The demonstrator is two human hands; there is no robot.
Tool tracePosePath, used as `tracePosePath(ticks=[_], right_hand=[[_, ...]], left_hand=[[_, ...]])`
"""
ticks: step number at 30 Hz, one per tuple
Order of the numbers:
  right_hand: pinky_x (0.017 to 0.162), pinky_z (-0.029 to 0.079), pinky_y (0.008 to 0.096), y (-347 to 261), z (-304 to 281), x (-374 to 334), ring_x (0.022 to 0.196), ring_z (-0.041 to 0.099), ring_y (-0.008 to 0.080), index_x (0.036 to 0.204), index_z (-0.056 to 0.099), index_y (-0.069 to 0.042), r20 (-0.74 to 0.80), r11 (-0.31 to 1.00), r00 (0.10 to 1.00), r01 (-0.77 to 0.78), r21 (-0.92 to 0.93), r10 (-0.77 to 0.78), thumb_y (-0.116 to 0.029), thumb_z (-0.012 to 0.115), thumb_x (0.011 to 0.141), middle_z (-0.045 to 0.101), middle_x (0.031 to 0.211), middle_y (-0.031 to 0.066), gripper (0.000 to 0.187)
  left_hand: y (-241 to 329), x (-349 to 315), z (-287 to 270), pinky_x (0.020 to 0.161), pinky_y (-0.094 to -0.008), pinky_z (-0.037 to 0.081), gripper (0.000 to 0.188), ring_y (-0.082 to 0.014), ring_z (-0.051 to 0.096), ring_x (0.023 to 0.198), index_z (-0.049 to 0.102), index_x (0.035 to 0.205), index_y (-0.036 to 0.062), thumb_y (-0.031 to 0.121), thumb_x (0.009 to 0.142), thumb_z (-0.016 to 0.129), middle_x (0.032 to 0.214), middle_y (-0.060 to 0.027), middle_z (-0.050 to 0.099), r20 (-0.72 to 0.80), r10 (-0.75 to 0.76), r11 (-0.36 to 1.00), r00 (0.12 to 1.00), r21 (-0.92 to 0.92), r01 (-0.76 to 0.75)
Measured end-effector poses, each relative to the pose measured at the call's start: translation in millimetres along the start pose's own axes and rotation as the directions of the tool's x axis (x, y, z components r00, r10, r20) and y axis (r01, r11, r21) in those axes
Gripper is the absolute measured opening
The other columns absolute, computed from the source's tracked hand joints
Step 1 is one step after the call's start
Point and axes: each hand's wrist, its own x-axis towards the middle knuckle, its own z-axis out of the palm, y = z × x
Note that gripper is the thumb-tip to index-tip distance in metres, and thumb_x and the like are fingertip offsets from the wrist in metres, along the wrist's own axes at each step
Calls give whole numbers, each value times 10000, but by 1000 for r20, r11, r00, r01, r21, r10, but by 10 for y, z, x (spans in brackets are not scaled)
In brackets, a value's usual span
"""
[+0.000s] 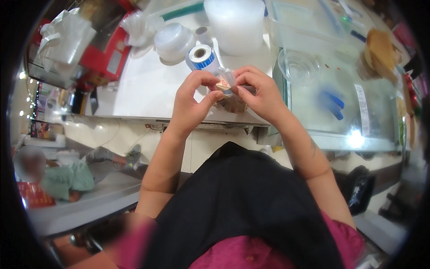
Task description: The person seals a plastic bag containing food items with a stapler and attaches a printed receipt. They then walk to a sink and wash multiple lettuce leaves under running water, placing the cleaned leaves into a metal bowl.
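Observation:
Over the front edge of the white table, both hands pinch the top of a small clear plastic bag (234,106). Something brownish shows inside it, too blurred to name. My left hand (188,104) grips the bag's left side between thumb and forefinger. On the other side my right hand (263,95) has its thumb and fingers closed on the gathered plastic. Just beyond the hands stands a roll of blue and white labels or tape (201,57).
Behind the roll are a stack of clear round bowls (174,41) and a large translucent tub (235,27). To the right, a glass-topped counter (304,116) bears a round clear lid (299,65) and a blue object (331,104). Someone in a green shirt (71,179) sits at the left.

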Motion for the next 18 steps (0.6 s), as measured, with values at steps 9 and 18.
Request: tracePosePath(ticks=[9,18], right_hand=[[728,546,278,-19,50,-50,859,621,199,845,604,24,-59,993,996,57,-101,-63,32,626,813,593,1015,106,40],[691,518,295,117,103,-93,822,604,233,833,589,10,-141,992,984,99,-82,-110,50,655,773,603,966,103,97]], left_hand=[[-4,30,-7,786,-301,436,101,-232,537,850,562,855,3,-15,794,642,940,-91,548,92,80,954,992,281,-104],[8,105,62,809,-359,424,75,-291,538,863,570,835,41,-19,803,541,809,-85,602,118,108,868,987,474,-152]])
